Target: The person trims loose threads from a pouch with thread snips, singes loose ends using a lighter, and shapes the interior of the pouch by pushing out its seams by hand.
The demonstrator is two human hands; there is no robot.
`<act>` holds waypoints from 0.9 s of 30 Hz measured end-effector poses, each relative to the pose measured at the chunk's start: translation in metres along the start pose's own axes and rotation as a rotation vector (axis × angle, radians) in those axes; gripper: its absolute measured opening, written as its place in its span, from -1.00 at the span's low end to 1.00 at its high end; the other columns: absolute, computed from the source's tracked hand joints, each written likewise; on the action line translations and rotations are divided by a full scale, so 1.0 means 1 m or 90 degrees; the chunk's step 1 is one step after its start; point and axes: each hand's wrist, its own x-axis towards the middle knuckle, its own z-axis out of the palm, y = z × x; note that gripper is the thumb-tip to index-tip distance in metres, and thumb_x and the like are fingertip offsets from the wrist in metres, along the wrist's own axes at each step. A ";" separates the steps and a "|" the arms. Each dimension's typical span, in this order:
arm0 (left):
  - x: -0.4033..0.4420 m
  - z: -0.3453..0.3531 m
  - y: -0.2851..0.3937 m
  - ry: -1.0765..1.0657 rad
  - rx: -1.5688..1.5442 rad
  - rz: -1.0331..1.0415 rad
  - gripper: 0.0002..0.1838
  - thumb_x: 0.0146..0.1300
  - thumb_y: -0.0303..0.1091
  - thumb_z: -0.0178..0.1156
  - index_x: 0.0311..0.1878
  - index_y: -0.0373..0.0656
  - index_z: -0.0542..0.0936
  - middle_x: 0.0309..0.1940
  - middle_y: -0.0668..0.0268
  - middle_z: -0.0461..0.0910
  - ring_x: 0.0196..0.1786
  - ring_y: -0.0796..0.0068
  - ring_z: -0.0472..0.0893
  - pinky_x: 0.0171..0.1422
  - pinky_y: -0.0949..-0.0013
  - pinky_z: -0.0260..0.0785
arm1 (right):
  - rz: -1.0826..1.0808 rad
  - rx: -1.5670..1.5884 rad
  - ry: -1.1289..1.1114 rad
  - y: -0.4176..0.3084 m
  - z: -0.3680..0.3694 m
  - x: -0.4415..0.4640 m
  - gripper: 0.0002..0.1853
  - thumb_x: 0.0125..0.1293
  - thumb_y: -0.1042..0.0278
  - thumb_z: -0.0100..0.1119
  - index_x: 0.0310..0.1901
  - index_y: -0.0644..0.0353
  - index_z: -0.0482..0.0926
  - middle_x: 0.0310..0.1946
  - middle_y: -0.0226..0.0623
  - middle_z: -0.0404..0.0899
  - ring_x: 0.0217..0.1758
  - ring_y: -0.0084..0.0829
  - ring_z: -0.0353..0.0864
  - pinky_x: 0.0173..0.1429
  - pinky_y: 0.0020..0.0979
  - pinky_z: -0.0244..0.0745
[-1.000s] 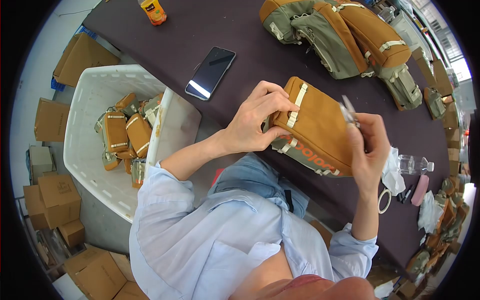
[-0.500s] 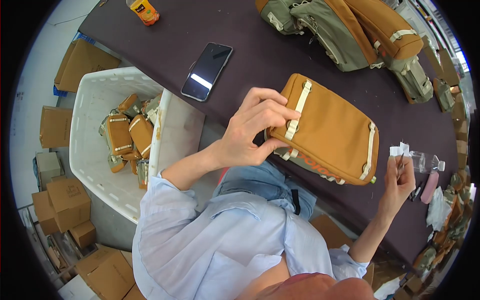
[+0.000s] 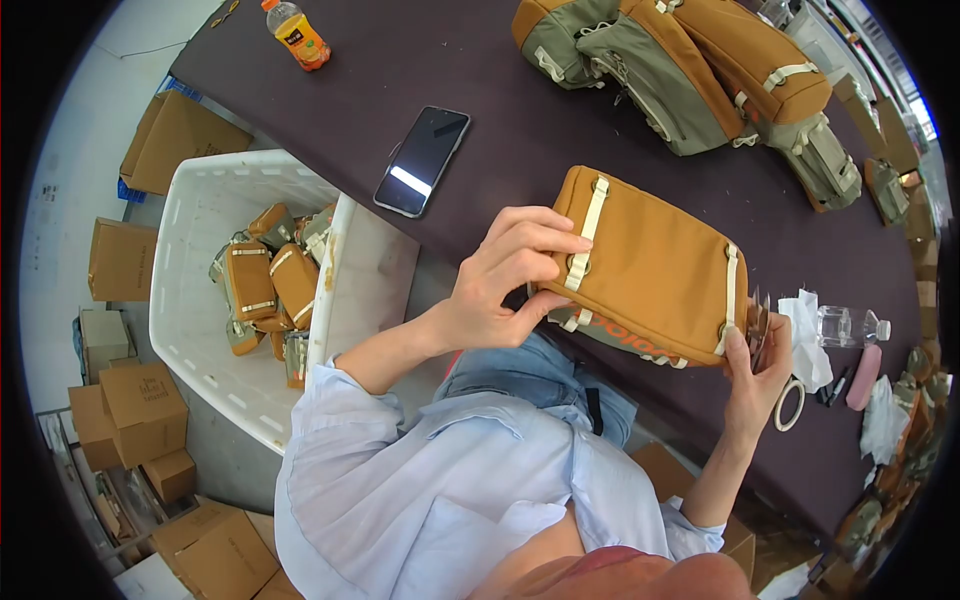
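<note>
Right hand [image 3: 757,372] has rejoined the boxy, seemingly canvas bag [image 3: 652,262].

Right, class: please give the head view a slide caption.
Left hand grips a brown-topped bag, right hand holding a metal tool at its corner, white bin of similar bags nearby.

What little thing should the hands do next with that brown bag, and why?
Maybe turn the brown bag slightly with both hands: the left hand grips one end, the right hand, holding a small metal tool, is at the other, and the orange lettering shows only partly.
</note>
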 end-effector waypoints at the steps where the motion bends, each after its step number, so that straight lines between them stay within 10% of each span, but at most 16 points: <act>1: 0.001 0.000 0.001 0.002 0.012 0.015 -0.50 -0.12 -0.60 0.50 -0.22 -0.11 0.37 0.02 0.07 0.67 0.18 -0.04 0.51 0.18 0.06 0.38 | -0.011 0.035 0.012 -0.001 0.002 -0.002 -0.78 0.32 0.46 0.32 -0.11 0.25 0.47 -0.13 -0.34 0.58 -0.44 -0.79 0.34 -0.48 -0.71 0.22; 8: -0.010 0.008 -0.001 0.013 -0.024 -0.016 -0.27 -0.10 -0.78 0.25 0.19 -0.06 0.29 0.36 -0.14 0.25 0.42 -0.13 0.28 0.22 0.08 0.48 | -0.044 0.201 0.100 0.011 0.012 -0.015 -0.73 0.26 0.60 0.32 -0.14 0.19 0.40 0.12 0.00 0.60 -0.57 -0.83 0.25 -0.55 -0.76 0.19; 13: -0.020 0.018 -0.002 0.011 -0.131 -0.102 0.07 -0.06 -0.74 0.05 0.58 0.21 0.03 0.54 -0.15 -0.09 0.61 -0.11 -0.03 0.53 -0.03 0.17 | 0.012 0.293 0.102 0.022 0.023 -0.029 -0.70 0.24 0.72 0.25 -0.13 0.18 0.37 0.21 0.05 0.53 -0.55 -0.82 0.27 -0.56 -0.74 0.16; 15: -0.026 0.017 -0.008 0.004 -0.031 -0.092 -0.02 -0.08 -0.68 0.13 0.51 -0.04 0.10 0.50 -0.19 0.05 0.56 -0.13 0.13 0.43 0.03 0.33 | 0.021 0.304 0.082 0.025 0.023 -0.030 -0.69 0.22 0.74 0.24 -0.14 0.18 0.36 0.21 0.05 0.53 -0.54 -0.81 0.28 -0.56 -0.72 0.16; 27: -0.023 0.023 0.000 0.021 -0.003 -0.183 -0.41 -0.11 -0.70 0.09 0.10 -0.13 0.47 0.50 -0.16 0.12 0.53 -0.12 0.23 0.49 0.04 0.19 | 0.023 0.348 0.047 0.027 0.013 -0.028 -0.82 0.34 0.57 0.26 -0.13 0.21 0.43 0.12 -0.07 0.62 -0.60 -0.86 0.25 -0.59 -0.74 0.14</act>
